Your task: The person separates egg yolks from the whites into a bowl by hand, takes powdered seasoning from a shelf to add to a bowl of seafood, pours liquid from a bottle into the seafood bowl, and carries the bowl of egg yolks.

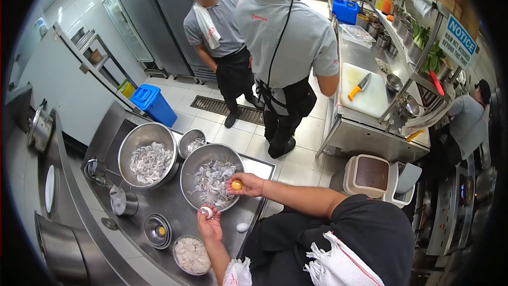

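Over the near edge of a large steel bowl [186, 176] of pale, stringy seafood [207, 177], my right hand [246, 185] cups an egg yolk [237, 185] in its palm. Lower and to the left, my left hand [209, 223] holds a white eggshell [207, 212] at its fingertips. A whole white egg [242, 227] lies on the steel counter to the right of my left hand. Small nested steel bowls [150, 224] stand left of it, with a yolk [162, 230] inside the top one. Beside them is a bowl of pale pieces [191, 255].
Another large bowl of seafood [151, 163] and a smaller bowl [191, 142] stand at the counter's far side. Two people stand beyond it; another is at the far right. A knife [360, 87] lies on a cutting board [370, 104]. Bins [368, 175] stand at right.
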{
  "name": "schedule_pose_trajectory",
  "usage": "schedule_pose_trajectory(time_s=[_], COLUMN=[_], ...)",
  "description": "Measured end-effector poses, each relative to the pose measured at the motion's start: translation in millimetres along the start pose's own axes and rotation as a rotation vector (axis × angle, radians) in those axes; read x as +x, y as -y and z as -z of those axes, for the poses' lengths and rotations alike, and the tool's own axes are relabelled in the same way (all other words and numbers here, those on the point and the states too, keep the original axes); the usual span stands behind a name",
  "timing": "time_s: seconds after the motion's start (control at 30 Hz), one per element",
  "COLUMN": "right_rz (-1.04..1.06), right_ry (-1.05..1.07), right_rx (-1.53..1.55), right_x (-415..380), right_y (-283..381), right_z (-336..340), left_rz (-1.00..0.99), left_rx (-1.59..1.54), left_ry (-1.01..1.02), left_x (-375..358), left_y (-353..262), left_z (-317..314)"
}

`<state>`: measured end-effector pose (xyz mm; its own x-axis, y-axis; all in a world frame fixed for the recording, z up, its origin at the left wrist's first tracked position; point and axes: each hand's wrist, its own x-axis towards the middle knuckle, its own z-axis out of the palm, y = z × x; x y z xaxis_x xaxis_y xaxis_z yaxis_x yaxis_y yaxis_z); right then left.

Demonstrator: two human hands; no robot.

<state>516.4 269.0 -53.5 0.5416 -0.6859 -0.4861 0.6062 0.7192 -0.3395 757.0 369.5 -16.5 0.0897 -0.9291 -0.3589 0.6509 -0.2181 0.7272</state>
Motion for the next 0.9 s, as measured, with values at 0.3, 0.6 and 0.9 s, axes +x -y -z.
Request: schedule_pose_trajectory(time_s=[0.3,0.6,0.9], right_rz=[0.387,0.833,1.003], right_ry=[-0.021,-0.365,-0.826], right_rx=[0.157,0.349,0.552], right_x=[-169.7,-395.7,-586.7], right_y=[73.0,50.1,-24.0], right_z=[107.4,316.4,414.0], left_rz=[0.309,0.799,1.061], left_rx=[0.219,0.590,1.097], left_ry=[0.196,0.427,0.762], left_x=[-25.1,-67.6,-119.5], left_y=[82.5,290.0,586.6], left_z=[-94.0,-230.6,-330.8])
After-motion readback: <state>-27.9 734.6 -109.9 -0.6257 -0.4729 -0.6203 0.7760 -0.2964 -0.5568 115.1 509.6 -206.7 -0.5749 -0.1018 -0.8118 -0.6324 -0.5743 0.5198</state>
